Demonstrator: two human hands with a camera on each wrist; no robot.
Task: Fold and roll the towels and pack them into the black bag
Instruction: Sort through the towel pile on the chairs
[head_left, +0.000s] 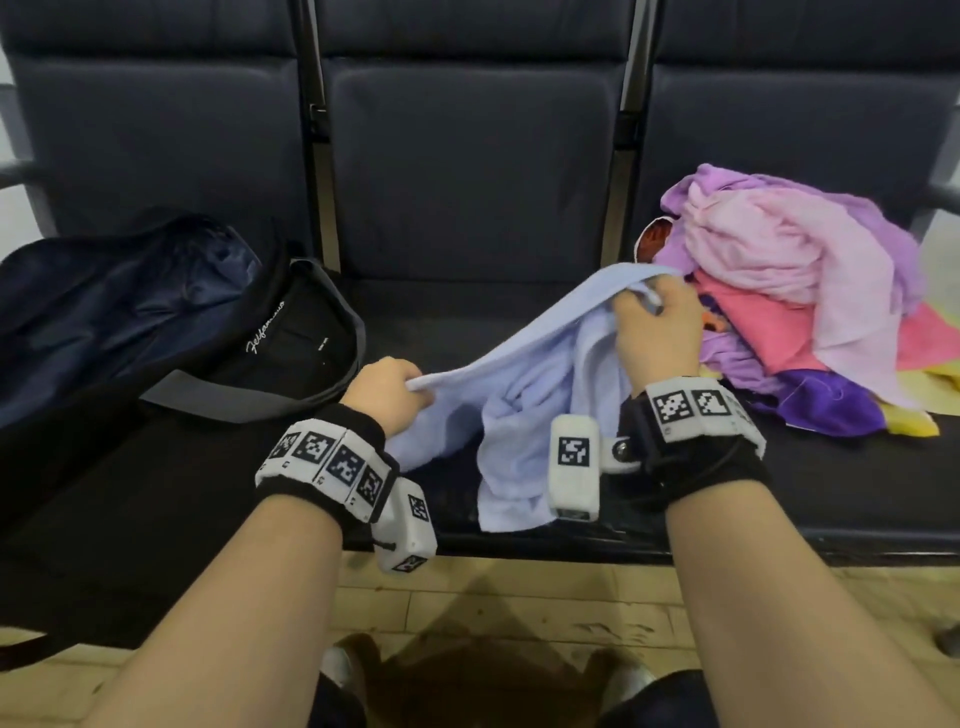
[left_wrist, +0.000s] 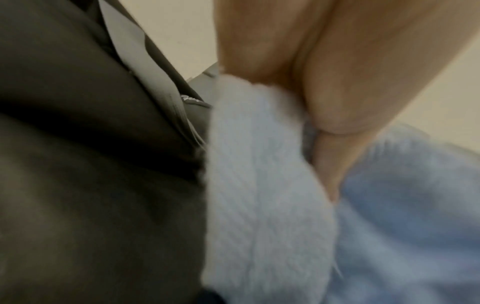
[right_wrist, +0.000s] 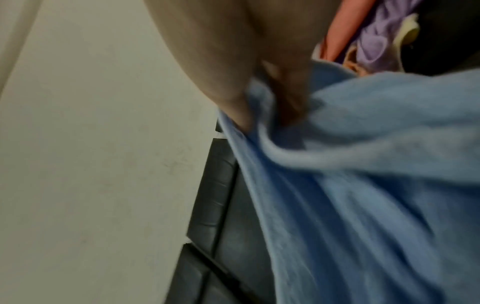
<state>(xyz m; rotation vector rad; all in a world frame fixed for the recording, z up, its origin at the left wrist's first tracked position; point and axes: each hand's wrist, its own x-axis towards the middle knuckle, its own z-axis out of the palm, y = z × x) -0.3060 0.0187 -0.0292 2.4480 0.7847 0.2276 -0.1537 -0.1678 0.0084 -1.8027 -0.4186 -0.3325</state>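
A light blue towel (head_left: 540, 395) hangs stretched between both hands above the middle seat, its lower part bunched on the cushion. My left hand (head_left: 387, 392) grips one corner near the bag; the left wrist view shows my fingers curled round the pale towel (left_wrist: 259, 185). My right hand (head_left: 657, 327) pinches the other edge higher up, beside the pile; the blue towel (right_wrist: 363, 164) fills the right wrist view. The black bag (head_left: 156, 322) lies open on the left seat, its dark blue lining showing.
A heap of pink, lilac, purple and yellow towels (head_left: 789, 291) lies on the right seat. The dark padded seat backs (head_left: 467, 166) rise behind. A tiled floor (head_left: 493, 608) runs below the seat's front edge, with my shoes at the bottom.
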